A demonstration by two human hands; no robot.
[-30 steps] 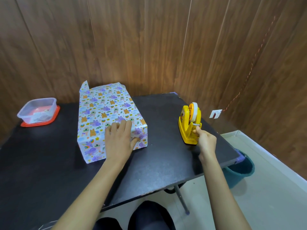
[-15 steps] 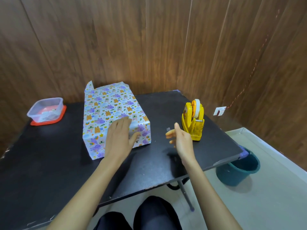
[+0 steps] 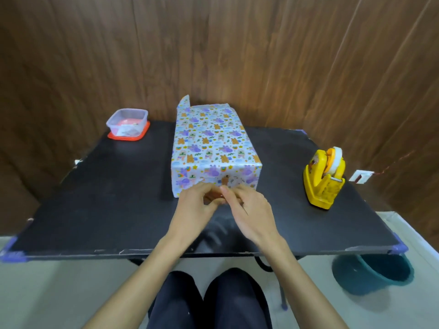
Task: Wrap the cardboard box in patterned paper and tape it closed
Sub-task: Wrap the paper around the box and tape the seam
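Observation:
The box [image 3: 211,138], covered in white patterned paper with bears and purple shapes, lies lengthwise in the middle of the black table [image 3: 95,198]. At its far left corner a paper flap [image 3: 184,104] stands up. Both my hands meet at the box's near end face. My left hand [image 3: 194,205] has its fingers curled against the folded paper at the lower edge. My right hand [image 3: 251,210] pinches a small piece of clear tape, barely visible, at the middle of that face. The yellow tape dispenser [image 3: 324,179] stands to the right, apart from both hands.
A clear plastic container on a red lid [image 3: 127,123] sits at the table's back left. A teal bucket [image 3: 370,274] stands on the floor under the right front corner. Wood-panel walls close in behind the table. My knees are below the front edge.
My right hand left the dispenser with a piece of tape and came to the box's near end. My left hand slid off the top onto the same end face.

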